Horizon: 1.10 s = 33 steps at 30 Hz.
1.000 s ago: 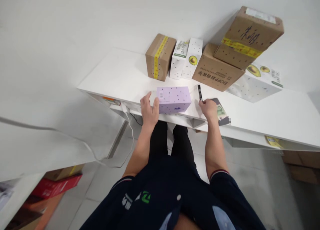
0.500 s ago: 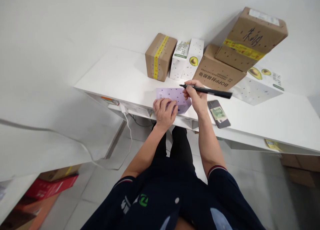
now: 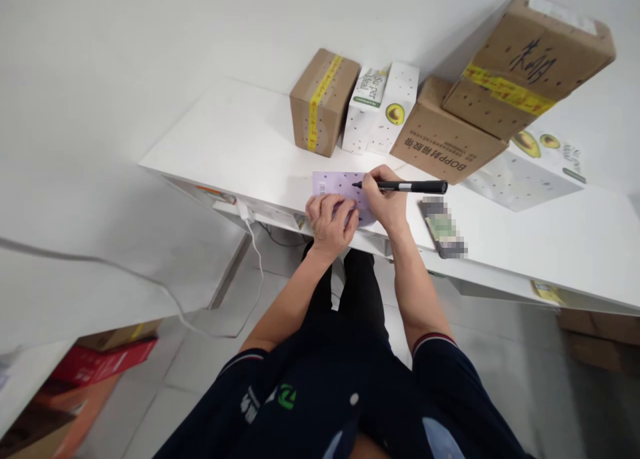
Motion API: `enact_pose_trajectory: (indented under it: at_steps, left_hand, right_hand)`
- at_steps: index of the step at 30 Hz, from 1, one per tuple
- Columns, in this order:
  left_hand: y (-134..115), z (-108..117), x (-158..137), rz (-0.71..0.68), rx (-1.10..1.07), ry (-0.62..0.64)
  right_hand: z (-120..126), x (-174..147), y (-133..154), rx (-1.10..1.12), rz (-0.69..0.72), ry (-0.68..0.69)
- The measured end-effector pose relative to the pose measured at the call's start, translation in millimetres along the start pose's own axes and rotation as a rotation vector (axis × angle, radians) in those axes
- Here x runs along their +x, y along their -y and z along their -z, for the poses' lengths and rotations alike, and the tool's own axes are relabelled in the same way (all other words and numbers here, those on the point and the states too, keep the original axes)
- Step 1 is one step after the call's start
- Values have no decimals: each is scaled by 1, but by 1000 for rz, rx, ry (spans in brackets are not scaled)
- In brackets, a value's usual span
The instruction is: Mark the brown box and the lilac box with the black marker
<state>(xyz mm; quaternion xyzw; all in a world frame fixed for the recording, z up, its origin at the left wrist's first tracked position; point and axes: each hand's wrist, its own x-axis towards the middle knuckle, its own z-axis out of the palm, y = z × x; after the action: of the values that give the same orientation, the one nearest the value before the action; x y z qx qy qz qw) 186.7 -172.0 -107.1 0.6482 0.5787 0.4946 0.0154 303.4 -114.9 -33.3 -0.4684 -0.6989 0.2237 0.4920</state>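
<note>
Head view | right hand [image 3: 387, 200] grasps marker [image 3: 420, 187], tip contact unclear | left hand [image 3: 331, 224], fingers bent, partly hides purple box [image 3: 332, 181]; cannot tell whether gripping | box at table's [image 3: 220, 146] near edge | phone [image 3: 443, 227] right, blurred

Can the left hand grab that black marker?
Probably not easily: the marker is close, but the right hand grips it, and the left hand rests on the purple box.

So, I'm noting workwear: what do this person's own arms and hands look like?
Short dark-navy fabric sleeves end in thin red-and-white trim; the bare forearms show no watch, and the left hand and right hand are ungloved.
</note>
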Motion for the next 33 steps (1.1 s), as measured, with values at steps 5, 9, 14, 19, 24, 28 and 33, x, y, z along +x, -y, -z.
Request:
enact_pose_trajectory:
  at_steps: [5,9,14,19,24,28,33]
  left_hand:
    - [1,0,0,-15,4,-15]
    - [1,0,0,-27,16,-10]
    - [1,0,0,-36,16,-8]
    - [1,0,1,-117,108,-79]
    - [3,-1,2,-137,104,-89]
    - [4,-3,2,-148,92,-113]
    - [5,-4,2,-204,95,-175]
  right_hand:
    - [0,1,1,-21,8,28]
    - [1,1,0,-34,0,13]
    - [2,1,1,8,-14,0]
    - [5,0,-11,170,-72,-229]
    - [28,-6,-50,20,-105,-383]
    - [51,-13,-80,-579,-53,-44]
    - [50,-14,-95,-1038,-91,370]
